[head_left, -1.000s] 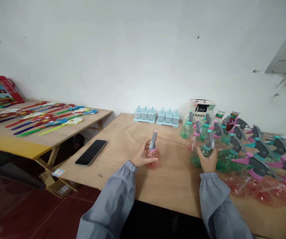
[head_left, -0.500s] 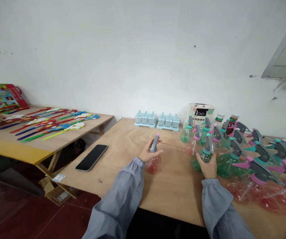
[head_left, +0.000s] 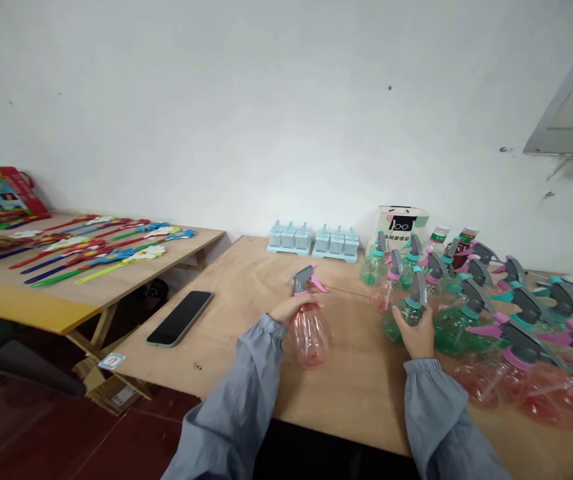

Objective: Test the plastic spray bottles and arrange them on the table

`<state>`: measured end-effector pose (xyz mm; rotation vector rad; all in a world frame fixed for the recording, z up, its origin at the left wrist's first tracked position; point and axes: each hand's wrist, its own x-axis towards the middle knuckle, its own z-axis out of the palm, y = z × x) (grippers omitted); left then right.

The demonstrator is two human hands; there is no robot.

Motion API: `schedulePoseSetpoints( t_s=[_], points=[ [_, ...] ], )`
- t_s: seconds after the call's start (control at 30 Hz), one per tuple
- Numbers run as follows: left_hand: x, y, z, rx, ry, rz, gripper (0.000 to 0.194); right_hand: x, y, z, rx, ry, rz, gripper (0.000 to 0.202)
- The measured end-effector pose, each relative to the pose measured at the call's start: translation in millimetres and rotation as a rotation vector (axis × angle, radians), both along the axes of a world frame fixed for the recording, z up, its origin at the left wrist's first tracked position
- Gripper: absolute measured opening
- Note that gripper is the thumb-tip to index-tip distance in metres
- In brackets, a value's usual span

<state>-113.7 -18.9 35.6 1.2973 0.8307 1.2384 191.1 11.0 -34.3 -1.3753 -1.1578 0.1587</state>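
My left hand (head_left: 292,307) is closed round the neck of a pink spray bottle (head_left: 310,337) with a grey head and pink trigger, which points right. Over to the right, my right hand (head_left: 419,331) grips a green spray bottle (head_left: 392,328) with a grey and teal head, its fingers partly hidden behind the bottle. Close beside that hand stand several more spray bottles, among them a larger green one (head_left: 452,331) and a pink one (head_left: 481,383) nearer the table edge.
Two light-blue ice-pop molds (head_left: 289,239) stand by the wall, left of a printed paper bag (head_left: 400,227). A phone (head_left: 180,319) lies on the table's left side. Another table (head_left: 84,303) at left holds several colourful flower-ended sticks (head_left: 99,255).
The pink spray bottle in my left hand has turned, so its trigger now points right, and it sits slightly lower and more in sight. My right hand has hardly moved.
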Motion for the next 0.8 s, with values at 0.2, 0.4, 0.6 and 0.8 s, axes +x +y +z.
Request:
schedulePoseSetpoints(
  t_s=[0.2,0.4,0.6,0.8],
  points=[
    [9.6,-1.2,18.7,-0.176,-0.171,-0.256,0.043,-0.3,-3.3,2.2,-0.008,-0.018,0.01,0.06],
    [21.6,13.1,7.2,-0.308,-0.203,-0.165,0.019,-1.0,-1.9,1.2,-0.012,-0.021,0.023,0.061],
    [25.8,6.5,11.1,-0.315,-0.137,-0.232,0.03,-0.9,-1.0,-0.1,0.004,-0.031,0.025,0.06],
    [27.6,0.1,16.8,-0.239,-0.083,-0.353,0.047,0.5,-0.6,-0.1,0.009,-0.041,0.04,0.06]
  ],
)
